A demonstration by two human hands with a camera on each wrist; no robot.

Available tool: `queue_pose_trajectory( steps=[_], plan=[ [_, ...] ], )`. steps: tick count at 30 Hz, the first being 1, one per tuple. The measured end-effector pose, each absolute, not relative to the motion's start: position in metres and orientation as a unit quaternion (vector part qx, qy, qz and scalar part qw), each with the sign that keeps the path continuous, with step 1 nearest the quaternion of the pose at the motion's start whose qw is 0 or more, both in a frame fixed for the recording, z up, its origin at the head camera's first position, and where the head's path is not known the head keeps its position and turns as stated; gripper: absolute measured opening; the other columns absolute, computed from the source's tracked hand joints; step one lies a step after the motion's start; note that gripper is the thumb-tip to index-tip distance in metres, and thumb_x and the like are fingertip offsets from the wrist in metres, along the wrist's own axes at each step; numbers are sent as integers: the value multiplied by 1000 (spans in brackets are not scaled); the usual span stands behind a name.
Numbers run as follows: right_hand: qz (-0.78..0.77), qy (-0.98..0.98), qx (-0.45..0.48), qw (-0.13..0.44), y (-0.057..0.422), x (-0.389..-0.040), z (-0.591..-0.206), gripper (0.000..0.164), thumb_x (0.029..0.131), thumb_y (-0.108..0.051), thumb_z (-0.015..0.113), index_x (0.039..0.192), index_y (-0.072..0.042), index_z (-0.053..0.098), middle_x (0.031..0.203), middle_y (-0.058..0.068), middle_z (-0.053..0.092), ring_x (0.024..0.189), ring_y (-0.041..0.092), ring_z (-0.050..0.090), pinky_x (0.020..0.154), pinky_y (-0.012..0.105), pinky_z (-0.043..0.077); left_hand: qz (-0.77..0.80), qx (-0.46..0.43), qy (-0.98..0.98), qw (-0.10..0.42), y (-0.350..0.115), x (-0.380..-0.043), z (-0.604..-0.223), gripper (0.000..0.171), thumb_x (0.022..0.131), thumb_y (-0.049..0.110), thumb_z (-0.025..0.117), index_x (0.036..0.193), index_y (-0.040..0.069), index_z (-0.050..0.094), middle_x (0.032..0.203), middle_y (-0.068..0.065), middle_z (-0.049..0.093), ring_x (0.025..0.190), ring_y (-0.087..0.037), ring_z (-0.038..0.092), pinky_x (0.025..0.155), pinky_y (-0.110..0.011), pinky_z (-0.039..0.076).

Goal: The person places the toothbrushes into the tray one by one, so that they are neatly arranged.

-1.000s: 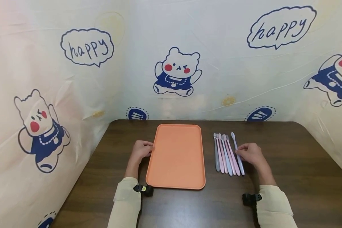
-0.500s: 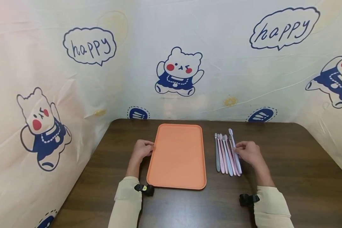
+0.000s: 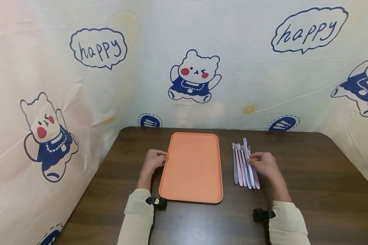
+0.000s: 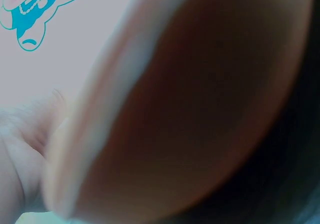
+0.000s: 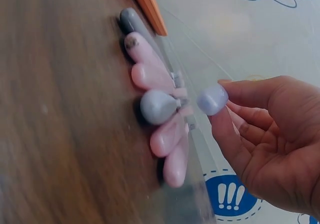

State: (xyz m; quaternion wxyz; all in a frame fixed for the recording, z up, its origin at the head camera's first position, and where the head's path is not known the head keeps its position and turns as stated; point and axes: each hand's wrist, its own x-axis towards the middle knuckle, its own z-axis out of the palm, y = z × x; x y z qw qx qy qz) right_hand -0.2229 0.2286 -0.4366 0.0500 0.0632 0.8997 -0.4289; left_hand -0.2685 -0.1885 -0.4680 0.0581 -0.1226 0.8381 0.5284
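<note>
My right hand (image 3: 264, 164) pinches a pale lavender toothbrush (image 3: 248, 166) between thumb and fingers. In the right wrist view the held toothbrush (image 5: 213, 100) hovers apart from a row of other toothbrushes, its rounded handle end facing the camera. Beneath it lie a dark grey-blue toothbrush (image 3: 234, 170), several pink toothbrushes (image 5: 150, 79) and a light blue one (image 5: 157, 106), heads towards the back. My left hand (image 3: 153, 160) grips the left rim of an orange tray (image 3: 191, 166). In the left wrist view a blurred shape covers most of the picture, hiding the fingertips.
Dark wooden table (image 3: 196, 224) lies under everything. A printed cloth (image 3: 141, 85) with bears and "happy" bubbles hangs along the back and sides. Each wrist bears a small black camera, such as the right one (image 3: 263, 215).
My right hand has carried the lavender toothbrush leftward from the right end of the row to above the others. My left hand stays on the tray's rim.
</note>
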Motion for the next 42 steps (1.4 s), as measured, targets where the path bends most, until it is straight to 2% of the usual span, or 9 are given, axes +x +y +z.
queue_pose_trajectory(
  steps=[9, 17, 24, 42],
  plan=[
    [-434, 898, 61, 48, 219, -222, -435, 30, 99, -12, 61, 121, 8, 66, 117, 29, 69, 90, 25, 68, 76, 33, 62, 530, -122, 837, 57, -187, -269, -468, 26, 92, 9, 67, 114, -2, 75, 120, -24, 70, 97, -23, 73, 87, -39, 62],
    [-450, 891, 52, 43, 212, -223, -435, 32, 98, -12, 63, 120, 10, 66, 113, 29, 70, 84, 18, 69, 72, 32, 62, 531, -125, 837, 55, -188, -269, -470, 26, 92, 9, 67, 114, -1, 75, 121, -23, 70, 96, -21, 72, 87, -39, 63],
    [-467, 881, 54, 54, 205, -224, -437, 33, 99, -14, 62, 123, 9, 64, 117, 29, 68, 88, 19, 68, 76, 33, 63, 531, -127, 836, 55, -188, -269, -469, 25, 91, 10, 68, 112, -1, 76, 119, -23, 70, 94, -21, 73, 86, -38, 63],
    [-477, 876, 48, 51, 189, -226, -443, 33, 99, -17, 63, 121, 7, 66, 116, 27, 70, 86, 15, 68, 74, 28, 61, 536, -122, 833, 55, -190, -271, -471, 26, 90, 9, 69, 113, -1, 76, 123, -23, 70, 96, -22, 72, 84, -38, 63]
  ],
)
